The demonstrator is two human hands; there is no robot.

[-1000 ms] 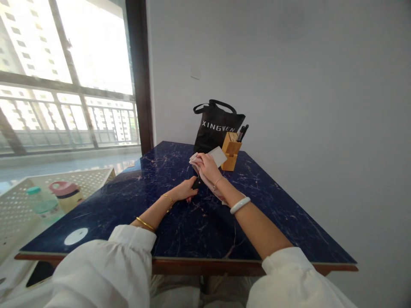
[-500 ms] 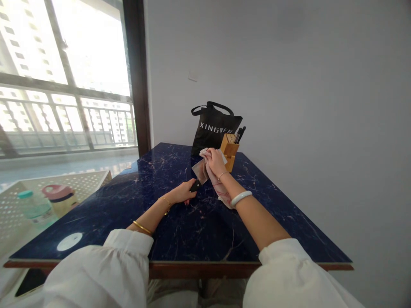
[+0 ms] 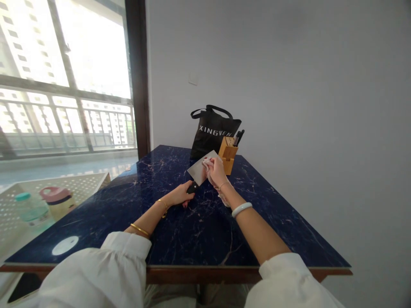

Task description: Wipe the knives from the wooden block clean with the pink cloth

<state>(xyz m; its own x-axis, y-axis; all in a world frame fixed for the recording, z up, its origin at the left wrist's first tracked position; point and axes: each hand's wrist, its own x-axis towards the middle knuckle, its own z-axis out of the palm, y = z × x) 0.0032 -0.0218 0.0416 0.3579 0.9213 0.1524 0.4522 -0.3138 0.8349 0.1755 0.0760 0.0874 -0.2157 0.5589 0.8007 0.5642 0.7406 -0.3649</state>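
Observation:
My left hand [image 3: 181, 193] is wrapped round the black handle of a cleaver [image 3: 198, 169], whose broad blade points away and to the right above the table. A pale pinkish cloth [image 3: 210, 174] is bunched in my right hand [image 3: 218, 171], pressed against the face of the blade. Part of the cloth hangs below my right wrist. Just behind my right hand stands a wooden knife block [image 3: 227, 150] with black-handled tools in it.
A black tote bag [image 3: 210, 132] stands at the far end of the dark blue marbled table [image 3: 180, 239]. A round white disc [image 3: 65, 245] lies near the front left corner. On the left, a white perforated basket [image 3: 93, 182] holds a pink-lidded bottle [image 3: 58, 200] and a teal-capped bottle [image 3: 32, 209].
My right hand and the cloth have shifted from the blade's far edge onto its face, a little lower. More of the cleaver's blade shows now. My left hand keeps its hold on the handle.

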